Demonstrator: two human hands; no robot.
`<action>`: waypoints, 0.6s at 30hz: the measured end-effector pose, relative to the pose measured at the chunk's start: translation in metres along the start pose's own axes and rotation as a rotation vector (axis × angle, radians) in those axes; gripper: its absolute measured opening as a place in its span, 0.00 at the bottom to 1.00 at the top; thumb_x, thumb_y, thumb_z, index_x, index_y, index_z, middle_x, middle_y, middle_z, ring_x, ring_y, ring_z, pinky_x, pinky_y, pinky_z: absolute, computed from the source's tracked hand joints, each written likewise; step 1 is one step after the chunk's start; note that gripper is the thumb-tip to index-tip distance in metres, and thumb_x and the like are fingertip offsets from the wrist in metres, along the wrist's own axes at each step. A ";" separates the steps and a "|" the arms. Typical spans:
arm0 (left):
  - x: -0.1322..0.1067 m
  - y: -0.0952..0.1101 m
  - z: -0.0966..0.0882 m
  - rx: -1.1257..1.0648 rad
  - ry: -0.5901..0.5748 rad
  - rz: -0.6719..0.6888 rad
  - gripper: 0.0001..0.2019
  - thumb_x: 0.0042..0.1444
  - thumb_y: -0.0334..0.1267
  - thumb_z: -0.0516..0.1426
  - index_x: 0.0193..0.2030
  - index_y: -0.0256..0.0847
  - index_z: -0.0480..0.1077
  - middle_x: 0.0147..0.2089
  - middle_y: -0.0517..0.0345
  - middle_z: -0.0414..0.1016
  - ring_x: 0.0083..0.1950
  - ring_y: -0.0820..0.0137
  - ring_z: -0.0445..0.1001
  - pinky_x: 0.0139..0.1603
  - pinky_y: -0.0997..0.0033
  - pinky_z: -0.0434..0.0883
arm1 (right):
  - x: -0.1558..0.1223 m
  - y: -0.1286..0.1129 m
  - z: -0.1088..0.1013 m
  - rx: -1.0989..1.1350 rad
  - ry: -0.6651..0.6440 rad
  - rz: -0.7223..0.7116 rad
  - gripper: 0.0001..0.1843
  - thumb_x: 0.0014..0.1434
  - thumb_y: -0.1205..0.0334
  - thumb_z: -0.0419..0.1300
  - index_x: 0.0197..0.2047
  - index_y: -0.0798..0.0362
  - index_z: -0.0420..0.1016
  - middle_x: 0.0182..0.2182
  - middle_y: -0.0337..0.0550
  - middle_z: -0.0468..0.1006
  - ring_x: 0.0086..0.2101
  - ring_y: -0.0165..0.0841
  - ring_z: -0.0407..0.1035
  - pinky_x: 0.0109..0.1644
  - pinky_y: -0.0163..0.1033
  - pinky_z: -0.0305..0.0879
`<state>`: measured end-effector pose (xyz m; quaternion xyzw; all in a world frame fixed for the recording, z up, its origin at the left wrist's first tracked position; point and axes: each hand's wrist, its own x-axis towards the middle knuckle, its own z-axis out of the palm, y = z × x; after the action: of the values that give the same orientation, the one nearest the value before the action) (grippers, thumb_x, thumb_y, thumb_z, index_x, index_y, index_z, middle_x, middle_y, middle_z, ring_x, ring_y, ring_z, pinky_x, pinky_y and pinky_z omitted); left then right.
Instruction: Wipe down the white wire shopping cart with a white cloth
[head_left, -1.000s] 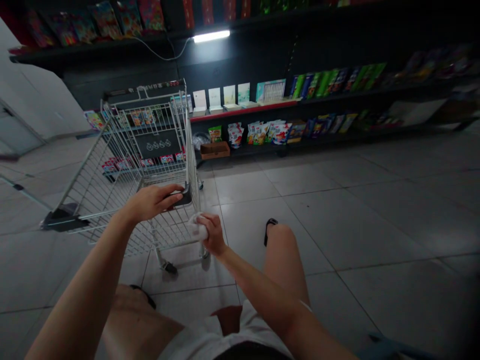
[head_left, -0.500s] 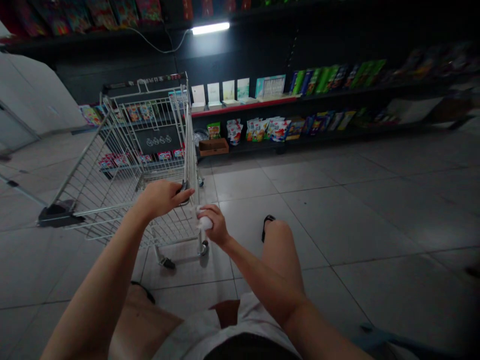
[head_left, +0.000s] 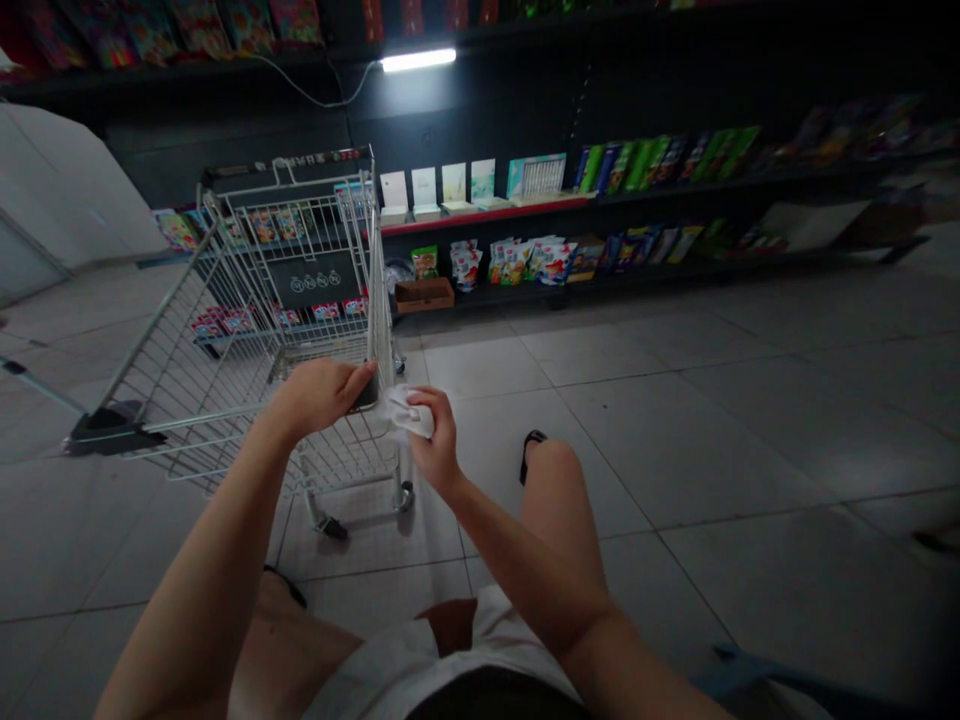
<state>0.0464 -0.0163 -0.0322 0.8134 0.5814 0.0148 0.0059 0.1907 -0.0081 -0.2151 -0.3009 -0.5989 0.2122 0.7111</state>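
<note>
A metal shopping cart (head_left: 315,278) stands in front of me, to the left. My left hand (head_left: 319,395) is closed over the top rail at the cart's near right corner, on a black corner piece (head_left: 366,395). In my right hand (head_left: 439,430) is a crumpled white cloth or tissue (head_left: 411,412); I cannot tell which. My fingers are wrapped round it, just right of that corner, and its loose edge lies close to the cart's side wires.
Dark shelves (head_left: 645,190) with snack bags, green cans and white boxes run along the back. A brown cardboard box (head_left: 424,293) sits low beside the cart. The cart's caster wheels (head_left: 330,527) rest on grey floor tiles (head_left: 600,350). A blue bar (head_left: 757,665) lies at lower right.
My right hand has turned and risen slightly, showing more of the white cloth or tissue. My left hand stays at the cart's corner, its fingers drawn in a little.
</note>
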 end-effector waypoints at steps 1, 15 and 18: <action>0.000 0.001 0.000 0.008 0.006 0.002 0.31 0.66 0.54 0.34 0.24 0.40 0.67 0.26 0.54 0.73 0.29 0.67 0.70 0.32 0.70 0.57 | 0.010 -0.011 0.003 -0.021 -0.046 -0.074 0.10 0.54 0.71 0.57 0.40 0.52 0.71 0.45 0.46 0.73 0.48 0.35 0.68 0.55 0.41 0.65; -0.003 0.003 0.001 0.070 0.025 -0.051 0.33 0.65 0.55 0.34 0.23 0.40 0.68 0.24 0.53 0.72 0.29 0.66 0.71 0.30 0.69 0.55 | -0.094 0.070 -0.011 -0.082 -0.433 0.494 0.13 0.41 0.74 0.60 0.33 0.52 0.73 0.42 0.46 0.73 0.47 0.38 0.67 0.56 0.44 0.64; -0.002 0.002 0.002 0.054 0.025 -0.037 0.33 0.66 0.55 0.34 0.25 0.40 0.69 0.25 0.53 0.73 0.29 0.66 0.71 0.31 0.69 0.56 | -0.108 0.080 -0.012 -0.014 -0.347 0.761 0.11 0.38 0.75 0.60 0.29 0.54 0.71 0.32 0.38 0.71 0.37 0.32 0.66 0.48 0.40 0.66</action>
<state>0.0479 -0.0192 -0.0341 0.8022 0.5966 0.0089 -0.0231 0.1860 -0.0233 -0.3491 -0.4654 -0.5575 0.5034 0.4682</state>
